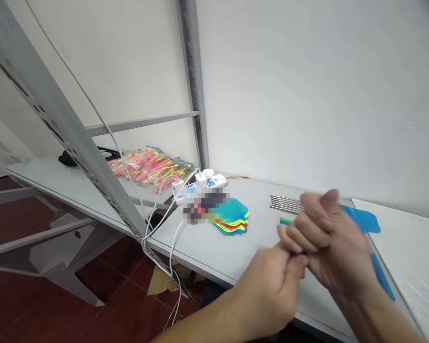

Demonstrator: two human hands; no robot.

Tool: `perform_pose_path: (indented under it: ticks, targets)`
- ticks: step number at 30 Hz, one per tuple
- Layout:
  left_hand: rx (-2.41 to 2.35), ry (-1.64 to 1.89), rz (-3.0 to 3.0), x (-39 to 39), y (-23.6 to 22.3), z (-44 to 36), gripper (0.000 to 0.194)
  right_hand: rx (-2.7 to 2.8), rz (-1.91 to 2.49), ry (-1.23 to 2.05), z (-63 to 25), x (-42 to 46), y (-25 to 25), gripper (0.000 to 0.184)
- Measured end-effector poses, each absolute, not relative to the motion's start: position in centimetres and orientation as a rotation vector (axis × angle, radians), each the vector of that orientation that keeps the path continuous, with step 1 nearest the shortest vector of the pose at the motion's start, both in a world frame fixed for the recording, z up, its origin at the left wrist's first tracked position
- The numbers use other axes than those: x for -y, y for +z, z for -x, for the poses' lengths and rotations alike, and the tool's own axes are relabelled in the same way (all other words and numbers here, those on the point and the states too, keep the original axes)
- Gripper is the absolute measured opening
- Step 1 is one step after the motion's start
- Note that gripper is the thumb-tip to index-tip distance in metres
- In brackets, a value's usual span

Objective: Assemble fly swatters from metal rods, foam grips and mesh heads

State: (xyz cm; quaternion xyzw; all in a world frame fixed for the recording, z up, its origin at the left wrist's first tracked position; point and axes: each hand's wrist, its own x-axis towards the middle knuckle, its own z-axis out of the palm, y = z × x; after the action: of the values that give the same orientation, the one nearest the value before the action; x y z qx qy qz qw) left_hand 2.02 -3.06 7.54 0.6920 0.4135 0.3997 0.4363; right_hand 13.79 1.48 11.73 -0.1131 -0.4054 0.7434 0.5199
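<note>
The left hand and right hand, curled and pressed together with metal rods beyond, seem mid-handling, next needing a steady hold; whether they pinch anything, I cannot tell.

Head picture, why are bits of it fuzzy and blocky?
In the head view, the bare right hand and bare left hand look soft, perhaps motion blur; a blocky mosaic patch hides details beside the teal perforated plastic piece.
</note>
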Motion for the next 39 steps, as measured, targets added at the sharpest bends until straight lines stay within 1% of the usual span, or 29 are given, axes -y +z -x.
perform_pose_path:
  ticks: [4, 7, 8, 11, 12, 13, 15, 16, 19, 21, 23, 30, 34, 37, 39]
  targets:
    - [-1.045, 1.081, -1.46, 3.2, 3.9, -1.0, 0.039, 0.978, 0.324, 1.869, -11.5, -2.4, 9.5, 0.05]
    - [-0.907, 1.182, -1.205, 3.5, 2.1, -0.5, 0.042, 1.131, 0.343, 1.869, -10.0, -3.0, 9.3, 0.047]
    - [-0.838, 1.211, -1.134, 3.6, 1.7, -0.4, 0.042, 1.209, 0.342, 1.851, -9.5, -3.3, 9.4, 0.049]
    - [-0.701, 1.3, -0.958, 3.9, 1.3, -0.2, 0.04, 1.477, 0.374, 1.703, -8.5, -4.8, 9.0, 0.077]
    - [-0.698, 1.35, -0.896, 3.9, 1.3, -0.1, 0.04, 1.594, 0.436, 1.599, -8.2, -5.3, 8.5, 0.08]
    - [-0.711, 1.41, -0.831, 3.9, 1.2, 0.0, 0.04, 1.729, 0.531, 1.45, -7.8, -5.9, 7.8, 0.078]
    - [-0.741, 1.543, -0.705, 3.5, 1.0, 0.3, 0.041, 2.035, 0.781, 1.028, -7.1, -7.0, 5.8, 0.059]
    - [-0.753, 1.594, -0.653, 3.3, 0.8, 0.5, 0.042, 2.197, 0.872, 0.776, -6.8, -7.5, 4.7, 0.054]
    - [-0.779, 1.645, -0.572, 2.7, 0.4, 0.8, 0.044, 2.574, 0.977, 0.218, -6.0, -8.2, 1.8, 0.052]
    - [-0.792, 1.607, -0.59, 2.5, 0.1, 0.8, 0.043, 2.692, 1.002, -0.007, -5.8, -8.4, 0.6, 0.051]
    - [-0.8, 1.558, -0.643, 2.6, -0.2, 0.6, 0.042, 2.731, 1.009, -0.123, -5.9, -8.3, 0.0, 0.047]
    - [-0.789, 1.419, -0.833, 3.4, -1.2, -0.4, 0.045, 2.661, 0.765, -0.261, -7.8, -7.8, 1.1, 0.021]
    - [-0.782, 1.385, -0.884, 3.4, -2.0, -0.9, 0.044, 2.418, 0.72, -0.259, -10.4, -7.5, 3.6, 0.02]
    - [-0.813, 1.339, -0.927, 3.3, -2.2, -1.2, 0.044, 2.041, 0.858, -0.107, -13.7, -6.3, 5.6, 0.012]
    - [-0.844, 1.256, -0.992, 3.4, -1.9, -1.2, 0.043, 1.649, 1.034, 0.134, -16.2, -4.8, 6.3, 0.012]
